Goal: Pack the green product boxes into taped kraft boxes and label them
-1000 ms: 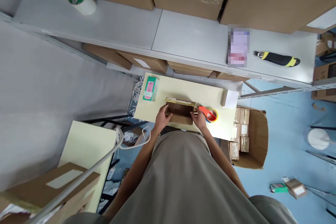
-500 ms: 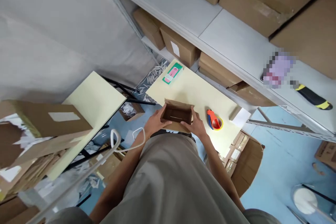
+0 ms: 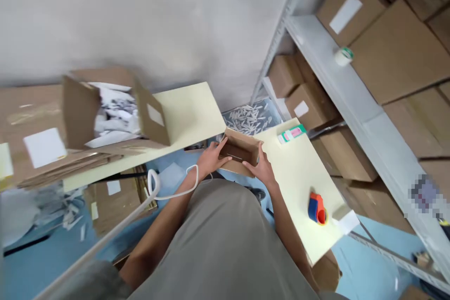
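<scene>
Between my two hands is a small open cardboard box (image 3: 235, 166), held close in front of my body with its opening facing up. My left hand (image 3: 211, 158) grips the box's left side, thumb along the near edge. On the right side my right hand (image 3: 262, 166) clasps it, fingers on the outer wall and thumb at the near rim. The inside looks bare apart from a light line across the bottom. To the right, a tape dispenser (image 3: 317, 208) in orange and blue rests on the pale yellow table (image 3: 298, 168), with a green-and-pink packet (image 3: 291, 134) farther back.
At left, a larger carton (image 3: 154, 115) full of white papers stands on another pale table (image 3: 190, 108), beside flattened cardboard. A grey shelf (image 3: 316, 42) with cartons lines the right, bearing a tape roll (image 3: 343, 56). A white curved tube (image 3: 130, 218) crosses at lower left.
My view has swung to the left, bringing the paper-filled carton and left table further into sight. Both hands still hold the small box, which now sits near the gap between the tables.
</scene>
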`<state>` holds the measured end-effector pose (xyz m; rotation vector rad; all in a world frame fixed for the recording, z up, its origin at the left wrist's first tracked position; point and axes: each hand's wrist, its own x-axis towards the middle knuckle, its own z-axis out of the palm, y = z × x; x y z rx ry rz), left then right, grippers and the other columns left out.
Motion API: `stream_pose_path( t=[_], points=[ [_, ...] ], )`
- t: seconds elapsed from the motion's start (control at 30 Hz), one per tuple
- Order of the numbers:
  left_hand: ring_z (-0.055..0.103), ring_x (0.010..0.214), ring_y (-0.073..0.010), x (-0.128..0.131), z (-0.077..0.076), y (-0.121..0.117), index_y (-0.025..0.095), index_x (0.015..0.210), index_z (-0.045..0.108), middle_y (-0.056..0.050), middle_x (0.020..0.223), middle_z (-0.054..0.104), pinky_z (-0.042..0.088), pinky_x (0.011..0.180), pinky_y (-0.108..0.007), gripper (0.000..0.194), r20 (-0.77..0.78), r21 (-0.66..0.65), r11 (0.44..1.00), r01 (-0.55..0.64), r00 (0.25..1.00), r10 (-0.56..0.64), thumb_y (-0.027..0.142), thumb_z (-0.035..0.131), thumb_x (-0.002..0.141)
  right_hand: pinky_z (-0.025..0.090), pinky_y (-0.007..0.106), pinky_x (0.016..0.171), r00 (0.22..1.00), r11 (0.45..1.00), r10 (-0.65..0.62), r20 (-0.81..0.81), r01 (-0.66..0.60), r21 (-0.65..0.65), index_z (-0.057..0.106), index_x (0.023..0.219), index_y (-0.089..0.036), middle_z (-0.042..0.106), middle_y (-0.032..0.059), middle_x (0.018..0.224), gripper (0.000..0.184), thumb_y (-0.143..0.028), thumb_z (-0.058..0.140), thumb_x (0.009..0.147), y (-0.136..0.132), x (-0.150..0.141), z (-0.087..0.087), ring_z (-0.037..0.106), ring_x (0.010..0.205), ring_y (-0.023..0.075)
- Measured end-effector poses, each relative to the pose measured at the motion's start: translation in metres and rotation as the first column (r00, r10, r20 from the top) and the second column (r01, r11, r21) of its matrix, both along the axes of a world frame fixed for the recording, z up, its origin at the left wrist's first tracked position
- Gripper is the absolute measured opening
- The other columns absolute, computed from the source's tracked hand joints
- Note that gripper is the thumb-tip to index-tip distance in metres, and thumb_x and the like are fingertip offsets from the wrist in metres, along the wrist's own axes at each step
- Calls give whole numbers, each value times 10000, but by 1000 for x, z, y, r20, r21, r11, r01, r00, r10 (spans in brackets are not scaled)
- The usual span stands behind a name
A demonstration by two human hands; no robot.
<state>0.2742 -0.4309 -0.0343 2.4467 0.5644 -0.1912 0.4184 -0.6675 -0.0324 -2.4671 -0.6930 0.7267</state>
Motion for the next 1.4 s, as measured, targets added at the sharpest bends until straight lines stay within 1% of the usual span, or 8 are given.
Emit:
stream_pose_path(
  t=[0.23,0.6,0.73,0.83,0.93,1.03,1.17,1.4],
  points=[
    [634,1429,-397,-68,-18,96,208,1750,394,-241,1611,503,506,1212,-490,817,57,-45,977,-206,976,209,434,684,1020,575,541,1121,969,966,246,-4,-245,79,55,1829,-176,468,241,1734,1207,-677,717,953,138,-15,-18,648,1426,407],
    [259,1700,-486,-81,-59,153,98,1728,347,-352,1822,167,353,1325,-611,944,58,-297,846,-442,876,478,402,784,948,559,500,1123,913,915,402,72,-403,3,187,1811,-144,615,255,1604,1061,-522,718,974,272,-1,-50,743,1272,355],
    [309,1689,-461,-83,-29,153,74,1662,445,-333,1797,286,352,1328,-626,797,120,-321,831,-455,851,512,398,720,988,574,481,1089,916,918,396,66,-397,-7,243,1797,-125,638,266,1559,970,-449,682,995,288,4,-57,781,1027,290],
    [497,1598,-332,-97,12,156,171,1580,582,-208,1697,529,433,1308,-492,546,358,-318,864,-391,794,491,403,579,1085,587,471,1063,907,910,414,69,-415,-9,295,1783,-123,670,245,1496,873,-373,617,1011,286,4,-65,763,966,264],
    [637,1420,-289,-117,44,176,210,1468,662,-150,1520,674,534,1203,-444,415,466,-189,815,-547,681,565,355,501,1115,584,451,1066,887,891,453,94,-454,-8,374,1758,-148,710,189,1405,781,-224,517,994,281,6,-72,747,1006,252],
    [649,1346,-380,-129,51,207,150,1401,705,-209,1389,717,530,1170,-518,410,285,69,702,-709,688,667,294,610,1028,571,420,1083,873,883,469,134,-469,-29,446,1728,-176,731,144,1316,804,-90,443,929,284,9,-74,730,1093,244],
    [722,1153,-390,-125,41,238,155,1155,796,-200,1128,785,576,1021,-479,270,7,224,685,-693,704,710,265,614,989,563,402,1108,855,865,501,133,-499,-53,537,1677,-186,736,137,1312,796,-43,444,899,302,14,-72,726,1149,246],
    [757,938,-293,-139,88,243,187,1048,779,-122,988,807,576,894,-370,284,240,86,528,-845,532,812,420,619,1024,556,435,1158,850,856,517,102,-513,-63,584,1635,-171,725,165,1417,667,-142,522,972,325,18,-67,741,1203,277]
  ],
)
